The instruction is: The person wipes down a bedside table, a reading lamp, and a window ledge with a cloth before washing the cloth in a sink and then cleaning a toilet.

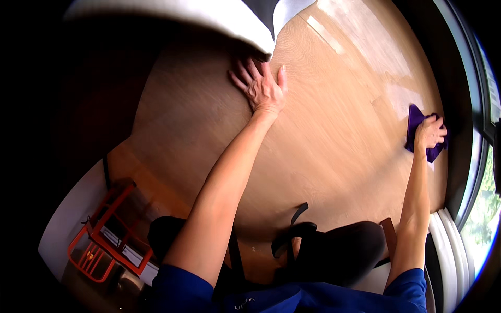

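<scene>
My left hand (pixel 265 94) lies flat on the light wood floor (pixel 323 146), fingers spread, holding nothing. Its fingertips reach to the lower edge of a white hanging cover (pixel 229 21), which partly hides them. Far to the right, my right hand (pixel 431 132) presses on a crumpled purple cloth (pixel 413 121), with fingers bent over it. The cloth rests on the floor close to the dark frame at the right, and part of it is hidden under my hand.
A red-framed chair (pixel 112 229) stands at the lower left. White curtain folds (pixel 451 250) hang at the lower right, beside a bright window (pixel 482 198). My dark-clothed knee (pixel 360 242) is below, near a black curved strap (pixel 299 213). Window light reflects off the floor.
</scene>
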Motion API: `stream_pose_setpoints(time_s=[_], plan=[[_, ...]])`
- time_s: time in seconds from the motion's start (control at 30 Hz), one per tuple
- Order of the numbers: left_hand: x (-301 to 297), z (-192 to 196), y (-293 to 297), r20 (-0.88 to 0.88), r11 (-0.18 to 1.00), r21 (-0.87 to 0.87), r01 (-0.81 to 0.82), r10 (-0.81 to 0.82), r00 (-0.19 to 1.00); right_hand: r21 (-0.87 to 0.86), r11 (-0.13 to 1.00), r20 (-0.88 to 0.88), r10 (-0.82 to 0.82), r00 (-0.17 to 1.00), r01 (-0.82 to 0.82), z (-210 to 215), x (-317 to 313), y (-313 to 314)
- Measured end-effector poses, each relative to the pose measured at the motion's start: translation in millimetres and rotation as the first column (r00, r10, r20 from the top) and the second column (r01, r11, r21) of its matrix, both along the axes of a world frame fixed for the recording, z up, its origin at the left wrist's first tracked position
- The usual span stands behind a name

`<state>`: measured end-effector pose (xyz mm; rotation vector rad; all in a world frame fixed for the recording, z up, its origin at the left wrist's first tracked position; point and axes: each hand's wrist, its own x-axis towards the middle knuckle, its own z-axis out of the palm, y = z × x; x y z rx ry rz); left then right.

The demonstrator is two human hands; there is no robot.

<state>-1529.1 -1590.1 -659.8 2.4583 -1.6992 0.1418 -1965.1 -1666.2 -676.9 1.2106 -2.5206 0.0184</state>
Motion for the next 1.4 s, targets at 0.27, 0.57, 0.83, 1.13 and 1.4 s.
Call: stream_pose_setpoints(time_s=[0.27,0.57,0.83,1.13,1.4], plan=[[-3,-12,-3,-0.05,0.995,-0.095,0.01,-0.015,0.999,-0.276,0.257,0.383,0.913,0.139,-0.926,61,256,3],[92,20,39,-0.419,0.793,0.105,0.6,-0.511,0.75,-0.009,0.37,0.744,0.623,0.241,-0.929,90,151,172],[159,63,158,-0.153,0.548,0.201,0.812,-0.801,0.578,0.128,0.899,0.972,-0.03,0.231,-0.419,216,69,271],[146,-4,192,-0.274,0.614,0.143,0.776,-0.729,0.627,-0.06,0.983,0.993,0.04,0.114,0.173,276,31,375],[147,-20,185,-0.128,0.572,0.086,0.816,-0.806,0.578,-0.095,0.821,0.972,0.199,-0.126,0.563,261,154,452]])
